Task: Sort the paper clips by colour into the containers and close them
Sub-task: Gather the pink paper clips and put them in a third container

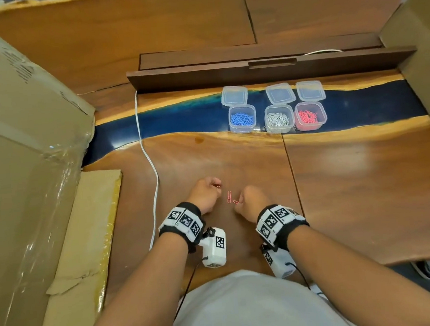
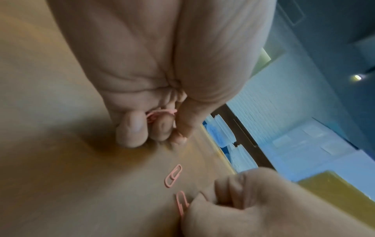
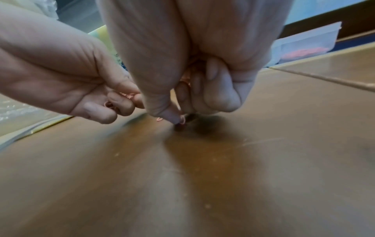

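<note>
Both hands work low over the wooden table near its front edge. My left hand (image 1: 207, 193) is curled round several red paper clips (image 2: 157, 114) tucked among its fingers. My right hand (image 1: 250, 198) also holds red clips in its curled fingers and pinches another red clip (image 1: 235, 201) lying on the wood. One loose red clip (image 1: 229, 196) lies between the hands. At the back stand three open containers: blue clips (image 1: 242, 119), silver clips (image 1: 278, 118) and red clips (image 1: 309, 115). Their three clear lids (image 1: 234, 95) lie just behind them.
A white cable (image 1: 149, 165) runs down the table left of my hands. Cardboard boxes (image 1: 20, 152) wall the left side, and another box (image 1: 420, 43) stands at the right. A dark wooden tray (image 1: 265, 68) lies behind the lids.
</note>
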Demonstrator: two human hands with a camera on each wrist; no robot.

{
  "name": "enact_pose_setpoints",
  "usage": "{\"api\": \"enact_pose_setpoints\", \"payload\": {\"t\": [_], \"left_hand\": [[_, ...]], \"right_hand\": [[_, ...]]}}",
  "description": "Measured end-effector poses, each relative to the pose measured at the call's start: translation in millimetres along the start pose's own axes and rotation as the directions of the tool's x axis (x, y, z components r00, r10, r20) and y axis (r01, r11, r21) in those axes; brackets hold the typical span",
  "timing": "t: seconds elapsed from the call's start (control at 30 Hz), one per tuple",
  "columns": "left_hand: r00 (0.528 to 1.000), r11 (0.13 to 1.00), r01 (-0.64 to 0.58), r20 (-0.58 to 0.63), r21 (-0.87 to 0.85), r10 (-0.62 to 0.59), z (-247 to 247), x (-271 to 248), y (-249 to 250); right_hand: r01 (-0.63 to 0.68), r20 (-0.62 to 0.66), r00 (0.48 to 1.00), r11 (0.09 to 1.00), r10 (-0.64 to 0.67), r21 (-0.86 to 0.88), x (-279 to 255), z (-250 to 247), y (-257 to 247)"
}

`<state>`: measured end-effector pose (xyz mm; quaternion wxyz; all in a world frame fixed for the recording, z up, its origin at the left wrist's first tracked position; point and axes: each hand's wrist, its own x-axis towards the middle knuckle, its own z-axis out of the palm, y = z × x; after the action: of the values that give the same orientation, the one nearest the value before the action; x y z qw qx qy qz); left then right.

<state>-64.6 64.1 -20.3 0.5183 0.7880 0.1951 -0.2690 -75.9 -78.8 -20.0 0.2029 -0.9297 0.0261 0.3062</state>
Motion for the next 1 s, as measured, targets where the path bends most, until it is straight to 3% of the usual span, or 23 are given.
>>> {"api": "enact_pose_setpoints", "payload": {"t": [0.13,0.2,0.27,0.33,0.4,0.6,0.83,0.9,1.0], "left_hand": [[0.995,0.953,0.092,0.071,-0.288,-0.075,3,-6,-8],[0.985,0.892,0.170,0.093,-0.419,-0.145,4,-8,-8],[0.978,0.861,0.206,0.079,-0.464,-0.192,5,-9,-6],[0.987,0.957,0.118,-0.071,-0.266,-0.141,10,-8,-7],[0.983,0.999,0.042,-0.178,-0.006,-0.043,19,-8,-6],[0.968,0.898,0.035,-0.240,0.438,0.079,45,-9,9],[0.975,0.769,0.094,-0.214,0.633,0.057,59,-11,20],[0.976,0.797,0.090,-0.211,0.597,0.047,61,-12,20],[0.973,0.899,0.099,-0.232,0.426,0.003,64,-8,23]], "right_hand": [[0.035,0.057,0.998,0.998,-0.032,-0.055,-7,-4,5],[0.019,0.053,0.998,0.995,-0.025,0.102,-12,-8,9],[-0.087,0.092,0.994,0.905,0.053,0.417,-16,-11,16],[-0.238,0.214,0.968,0.740,0.129,0.629,-18,-13,24],[-0.292,0.285,0.951,0.650,0.119,0.702,-20,-14,34],[-0.267,0.258,0.961,0.570,0.099,0.777,-33,-11,50],[-0.224,0.236,0.971,0.537,0.047,0.813,-31,-26,76],[-0.221,0.242,0.970,0.512,0.025,0.830,-31,-34,84],[-0.250,0.274,0.962,0.398,-0.005,0.883,-27,-47,101]]}}
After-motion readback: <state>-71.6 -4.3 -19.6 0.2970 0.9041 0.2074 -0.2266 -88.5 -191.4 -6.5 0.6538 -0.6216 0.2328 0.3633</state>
